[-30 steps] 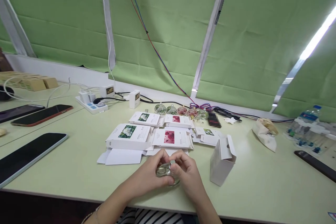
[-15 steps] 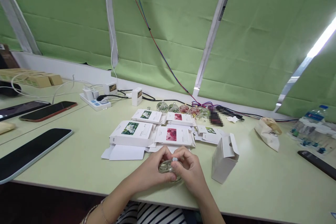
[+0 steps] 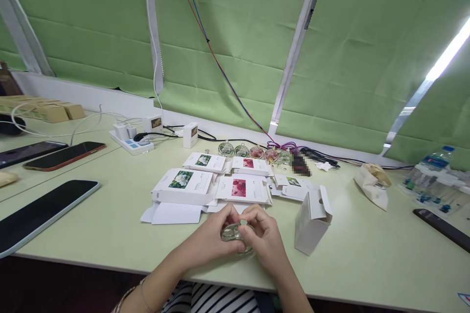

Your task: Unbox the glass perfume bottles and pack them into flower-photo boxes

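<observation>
Just above the table's front edge, my left hand (image 3: 211,238) is closed around the side of a small round clear glass bottle (image 3: 230,233). A short silvery cap (image 3: 243,223) sits at the bottle's top. Thumb and fingers of my right hand (image 3: 267,237) close on this cap, with the bottle's right side partly hidden behind them. Directly beyond my hands lie several flat white cartons (image 3: 198,181) with flower pictures. An upright white box (image 3: 310,227), its top flap raised, stands to the right of my right hand.
Round glass bottles (image 3: 256,152) with green or red contents line the back, beside dark cables (image 3: 319,156). A power strip (image 3: 132,143) and phones (image 3: 47,215) are on the left. At right are a crumpled paper bag (image 3: 371,187), capped clear containers (image 3: 436,186) and another phone (image 3: 442,230).
Both hands keep their grip on the bottle and cap. The cap's top looks slightly turned, and the whole view has shifted a little.
</observation>
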The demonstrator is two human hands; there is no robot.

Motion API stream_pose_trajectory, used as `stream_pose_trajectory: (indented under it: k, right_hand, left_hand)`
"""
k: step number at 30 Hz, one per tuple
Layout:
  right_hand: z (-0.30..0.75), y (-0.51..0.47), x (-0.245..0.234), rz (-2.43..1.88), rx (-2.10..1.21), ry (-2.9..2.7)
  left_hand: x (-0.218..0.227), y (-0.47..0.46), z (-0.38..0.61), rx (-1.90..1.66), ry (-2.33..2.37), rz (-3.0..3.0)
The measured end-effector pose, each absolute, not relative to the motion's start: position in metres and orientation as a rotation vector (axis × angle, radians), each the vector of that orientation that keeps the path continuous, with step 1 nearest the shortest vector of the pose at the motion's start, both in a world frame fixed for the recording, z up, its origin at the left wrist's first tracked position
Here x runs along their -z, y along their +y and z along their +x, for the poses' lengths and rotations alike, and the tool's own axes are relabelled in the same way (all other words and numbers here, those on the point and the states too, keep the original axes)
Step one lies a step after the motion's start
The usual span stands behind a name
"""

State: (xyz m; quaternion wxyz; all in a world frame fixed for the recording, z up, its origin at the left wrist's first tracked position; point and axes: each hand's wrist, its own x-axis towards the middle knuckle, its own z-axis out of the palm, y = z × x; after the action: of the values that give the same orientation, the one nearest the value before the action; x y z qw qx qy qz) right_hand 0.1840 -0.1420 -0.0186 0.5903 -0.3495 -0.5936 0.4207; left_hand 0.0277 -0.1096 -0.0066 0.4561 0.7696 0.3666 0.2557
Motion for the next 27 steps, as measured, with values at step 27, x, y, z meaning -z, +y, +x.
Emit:
stream_pose_trajectory:
  k: [27]
  right_hand:
    - [0.184, -0.149, 0.038, -0.920, -0.993, -1.364]
  left_hand:
    - [-0.035, -0.106, 0.006, -0.697, 1.002, 2.078]
